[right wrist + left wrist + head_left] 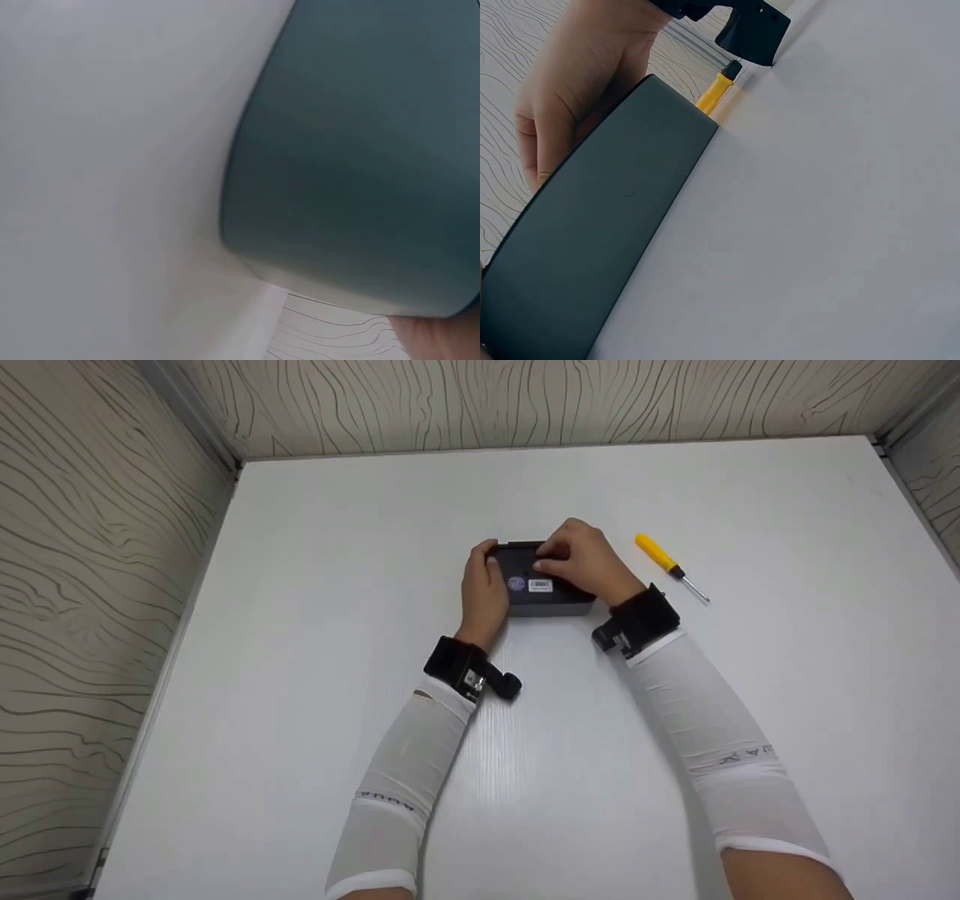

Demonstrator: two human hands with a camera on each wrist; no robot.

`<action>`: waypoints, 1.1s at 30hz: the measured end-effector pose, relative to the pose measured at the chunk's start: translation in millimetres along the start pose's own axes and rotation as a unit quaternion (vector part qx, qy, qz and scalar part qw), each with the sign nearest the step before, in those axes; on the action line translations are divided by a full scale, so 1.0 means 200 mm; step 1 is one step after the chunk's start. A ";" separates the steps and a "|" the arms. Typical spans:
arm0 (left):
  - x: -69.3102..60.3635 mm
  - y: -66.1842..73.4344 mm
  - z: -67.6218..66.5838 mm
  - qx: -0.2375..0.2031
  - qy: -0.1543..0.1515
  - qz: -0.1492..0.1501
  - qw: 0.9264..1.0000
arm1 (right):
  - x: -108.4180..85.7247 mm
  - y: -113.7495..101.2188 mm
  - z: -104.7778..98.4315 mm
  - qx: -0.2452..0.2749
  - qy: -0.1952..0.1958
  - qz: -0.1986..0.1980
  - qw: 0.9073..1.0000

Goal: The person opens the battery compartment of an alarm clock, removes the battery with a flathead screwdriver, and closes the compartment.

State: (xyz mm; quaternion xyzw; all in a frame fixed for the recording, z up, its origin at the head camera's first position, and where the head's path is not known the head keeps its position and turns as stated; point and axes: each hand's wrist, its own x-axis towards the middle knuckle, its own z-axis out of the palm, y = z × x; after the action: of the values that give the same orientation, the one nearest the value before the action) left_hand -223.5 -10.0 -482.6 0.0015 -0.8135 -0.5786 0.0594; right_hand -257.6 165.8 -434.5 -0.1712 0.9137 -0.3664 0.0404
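A dark box [551,608] with a white barcode label and a round sticker on its top face rests on the white table. Its side wall fills much of the left wrist view [615,195] and the right wrist view [352,150]. The left hand [484,596] grips the box's left side, thumb along the top edge. Over the top face, the right hand [589,561] has thumb and index finger bent close together near the middle; whether something small is between them cannot be told. The left wrist view shows the right hand [585,82] behind the box.
A screwdriver [655,552] with a yellow handle lies on the table [337,585] to the right of the right hand, its metal tip towards the lower right. Wood-patterned panels [450,405] stand along the table's back and sides.
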 end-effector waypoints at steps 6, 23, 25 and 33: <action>0.00 0.01 0.00 0.001 0.005 0.000 1.000 | 0.00 0.00 0.00 -0.005 -0.001 -0.004 1.000; 0.00 0.01 0.00 0.002 0.011 0.005 1.000 | -0.01 0.00 0.00 -0.002 0.000 -0.002 1.000; 0.00 0.00 0.00 0.003 0.010 0.007 1.000 | -0.01 -0.01 0.00 -0.002 0.000 -0.001 1.000; -0.01 0.00 -0.01 0.008 0.009 0.011 1.000 | -0.01 -0.01 0.01 0.001 0.001 0.003 1.000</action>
State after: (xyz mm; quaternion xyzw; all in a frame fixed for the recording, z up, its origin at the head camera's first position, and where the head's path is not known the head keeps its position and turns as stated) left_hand -221.7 -10.7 -482.0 -0.0022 -0.8177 -0.5710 0.0728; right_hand -255.5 164.5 -434.5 -0.1683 0.9138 -0.3675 0.0410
